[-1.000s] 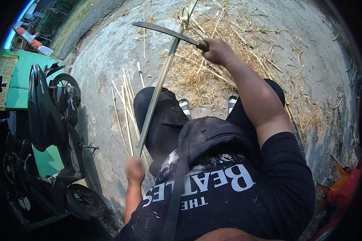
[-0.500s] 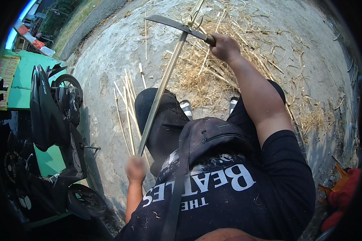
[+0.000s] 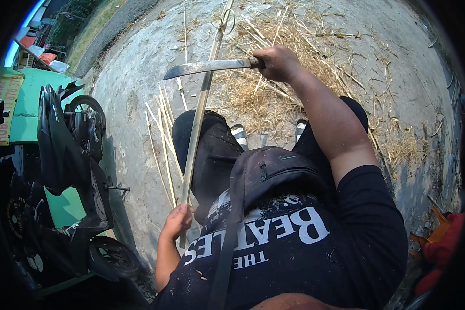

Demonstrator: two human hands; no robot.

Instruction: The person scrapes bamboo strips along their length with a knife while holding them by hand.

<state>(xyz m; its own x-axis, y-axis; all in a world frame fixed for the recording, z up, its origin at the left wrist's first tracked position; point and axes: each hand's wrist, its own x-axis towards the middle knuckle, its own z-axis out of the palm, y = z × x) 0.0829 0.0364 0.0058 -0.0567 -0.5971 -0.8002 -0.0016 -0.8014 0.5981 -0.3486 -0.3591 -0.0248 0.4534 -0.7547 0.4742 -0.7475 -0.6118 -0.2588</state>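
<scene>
My right hand [image 3: 279, 63] is closed round the wooden handle of a machete [image 3: 206, 67]. The curved blade points left and lies across a long bamboo strip [image 3: 197, 124]. Near my left hip, my left hand [image 3: 177, 221] grips the strip by its lower end, a short piece of which shows below the fingers. The strip slants up past my left knee and runs out of the top of the view. Thin curled shavings [image 3: 229, 25] cling to it above the blade.
Several narrow bamboo sticks [image 3: 165, 139] lie on the concrete by my left knee. A heap of pale shavings [image 3: 263, 93] spreads beyond my feet. On the left stands a black motorbike [image 3: 70, 160]; a red cloth item [image 3: 444, 243] is at the lower right.
The machete has come nearer along the strip, its blade now more level. My left hand has shifted, with more of the strip's end showing below it. The strip stands a little more upright.
</scene>
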